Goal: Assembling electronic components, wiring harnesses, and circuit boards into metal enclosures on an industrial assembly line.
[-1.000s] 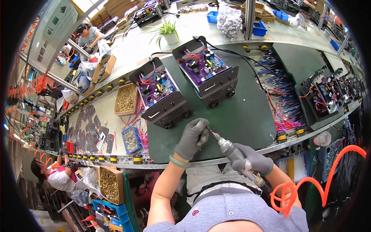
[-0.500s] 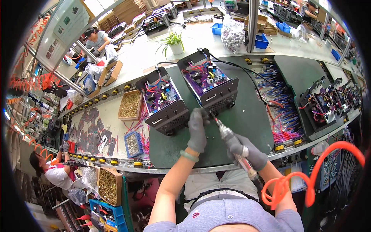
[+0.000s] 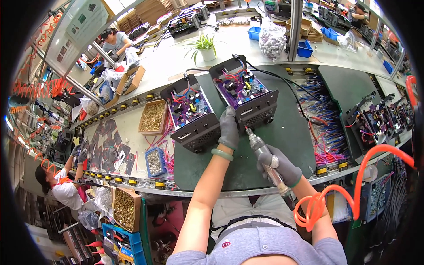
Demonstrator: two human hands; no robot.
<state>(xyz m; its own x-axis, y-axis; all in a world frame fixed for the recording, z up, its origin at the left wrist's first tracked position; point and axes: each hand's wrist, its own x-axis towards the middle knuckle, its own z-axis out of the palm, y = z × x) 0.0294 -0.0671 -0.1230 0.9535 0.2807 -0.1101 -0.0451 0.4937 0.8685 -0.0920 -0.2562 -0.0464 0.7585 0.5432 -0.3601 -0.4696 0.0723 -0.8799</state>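
Two black metal chassis with purple circuit boards stand side by side on the dark green work board (image 3: 282, 154). My left hand (image 3: 229, 129), in a grey glove, grips the left front edge of the right chassis (image 3: 260, 108). The left chassis (image 3: 194, 128) is just beside that hand. In my gloved right hand (image 3: 285, 168) is a pneumatic screwdriver (image 3: 259, 145), with an orange coiled air hose (image 3: 329, 194) nearby. Its tip points at the lower front of the right chassis, near the bottom left corner; whether it touches is too small to tell.
Left of the board are a cardboard box of brass-coloured small parts (image 3: 153, 117) and a blue bin of screws (image 3: 154, 162). Wire bundles (image 3: 320, 119) lie to the right, before more board assemblies (image 3: 384, 115). A potted plant (image 3: 206, 48) stands behind. Other people work at left.
My left hand has moved up from the front of the right chassis to its left edge. The screwdriver tip stays near that chassis's lower front. The whole view has shifted slightly.
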